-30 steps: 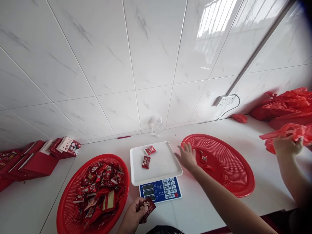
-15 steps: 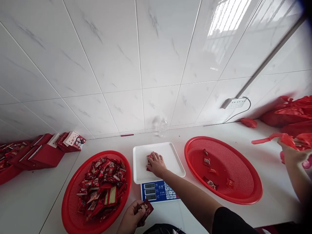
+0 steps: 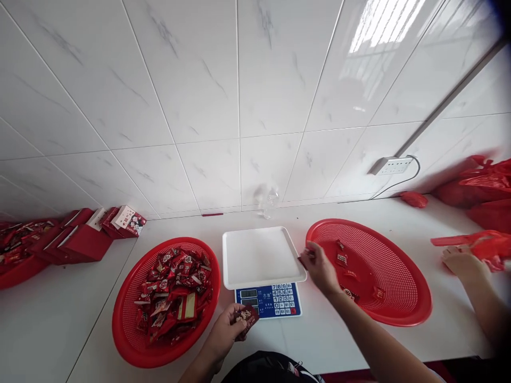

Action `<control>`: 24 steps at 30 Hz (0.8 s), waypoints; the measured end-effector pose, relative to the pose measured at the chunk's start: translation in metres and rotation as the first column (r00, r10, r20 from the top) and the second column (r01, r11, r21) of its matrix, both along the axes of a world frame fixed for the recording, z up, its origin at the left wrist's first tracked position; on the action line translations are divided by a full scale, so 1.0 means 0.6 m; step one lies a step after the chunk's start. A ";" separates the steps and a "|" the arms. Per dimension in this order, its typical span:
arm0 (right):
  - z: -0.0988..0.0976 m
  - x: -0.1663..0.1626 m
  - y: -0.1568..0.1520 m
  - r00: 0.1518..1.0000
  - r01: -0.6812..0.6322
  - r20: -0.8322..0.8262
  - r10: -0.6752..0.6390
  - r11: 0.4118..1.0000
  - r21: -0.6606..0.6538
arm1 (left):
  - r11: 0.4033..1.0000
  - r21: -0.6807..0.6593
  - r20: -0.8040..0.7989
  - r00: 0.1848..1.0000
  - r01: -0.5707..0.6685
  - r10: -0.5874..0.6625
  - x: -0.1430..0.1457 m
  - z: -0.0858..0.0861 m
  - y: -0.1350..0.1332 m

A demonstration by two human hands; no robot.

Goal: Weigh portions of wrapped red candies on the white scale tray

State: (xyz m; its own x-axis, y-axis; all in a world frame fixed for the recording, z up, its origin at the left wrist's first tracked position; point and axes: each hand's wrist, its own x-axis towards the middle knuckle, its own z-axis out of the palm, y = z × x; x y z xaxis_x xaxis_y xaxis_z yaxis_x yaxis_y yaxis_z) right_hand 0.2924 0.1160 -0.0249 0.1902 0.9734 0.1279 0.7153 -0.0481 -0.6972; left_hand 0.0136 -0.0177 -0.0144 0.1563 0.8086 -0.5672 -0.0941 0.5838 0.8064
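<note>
My left hand (image 3: 228,331) pinches a dark red wrapped candy packet (image 3: 248,319) with light lettering, just in front of the scale's display. My right hand (image 3: 321,268) is closed on a small red wrapped candy (image 3: 305,257), mostly hidden by the fingers, between the tray and the right basket. The white tray (image 3: 259,255) of the digital scale (image 3: 268,301) shows a bare surface. On the left, a red basket (image 3: 120,319) holds many red-wrapped candies (image 3: 175,287). In the right red basket (image 3: 399,290) lie several small packets (image 3: 341,259).
A co-worker's hand (image 3: 465,263) is at a red plastic bag (image 3: 493,247) on the right. Red boxes (image 3: 90,242) and another candy-filled basket (image 3: 11,274) stand at far left. A clear plastic object (image 3: 272,199) and a power strip (image 3: 393,166) are by the tiled wall.
My right hand has lifted the red candy off the scale tray and moved right toward the right basket. My left hand keeps its packet. The co-worker's hand has shifted on the bag.
</note>
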 end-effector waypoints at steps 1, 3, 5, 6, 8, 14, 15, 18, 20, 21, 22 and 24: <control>0.005 0.030 -0.007 0.996 0.085 0.029 -0.085 0.996 -0.020 | 1.000 0.012 0.002 1.000 0.009 -0.009 0.001 0.005 0.008; 0.013 0.080 -0.023 0.972 0.222 0.092 -0.216 0.973 -0.064 | 0.996 0.077 0.001 0.999 0.049 -0.049 0.009 0.019 0.035; 0.017 0.111 -0.039 0.945 0.311 0.144 -0.294 0.944 -0.108 | 0.978 0.182 -0.036 0.994 0.103 -0.098 0.025 0.033 0.072; 0.017 0.119 -0.047 0.933 0.338 0.174 -0.315 0.933 -0.125 | 0.965 0.231 -0.075 0.991 0.126 -0.111 0.034 0.038 0.092; 0.016 0.119 -0.061 0.906 0.369 0.264 -0.329 0.922 -0.117 | 0.935 0.327 -0.213 0.975 0.136 -0.067 0.048 0.041 0.131; -0.011 0.056 -0.100 0.926 0.046 0.365 -0.096 0.989 0.143 | 0.718 0.653 -0.633 0.694 0.242 0.342 -0.005 -0.006 0.176; -0.017 0.042 -0.107 0.943 -0.016 0.331 -0.037 0.988 0.154 | 0.697 0.680 -0.647 0.631 0.226 0.427 -0.030 -0.017 0.171; -0.031 0.001 -0.124 0.974 -0.142 0.193 0.117 0.983 0.118 | 0.824 0.544 -0.798 0.402 0.158 0.449 -0.111 -0.050 0.144; -0.034 -0.024 -0.131 0.972 -0.220 0.099 0.212 0.973 0.070 | 0.916 0.361 -0.903 0.310 0.177 0.297 -0.156 -0.066 0.121; -0.033 -0.035 -0.133 0.965 -0.258 0.060 0.255 0.965 0.045 | 0.929 0.317 -0.924 0.285 0.190 0.257 -0.173 -0.071 0.110; -0.031 -0.045 -0.134 0.956 -0.291 0.029 0.290 0.957 0.019 | 0.942 0.245 -0.950 0.249 0.229 0.186 -0.184 -0.075 0.101; -0.024 -0.062 -0.134 0.942 -0.335 -0.015 0.334 0.942 -0.029 | 0.947 0.080 -0.985 0.173 0.311 0.026 -0.194 -0.077 0.090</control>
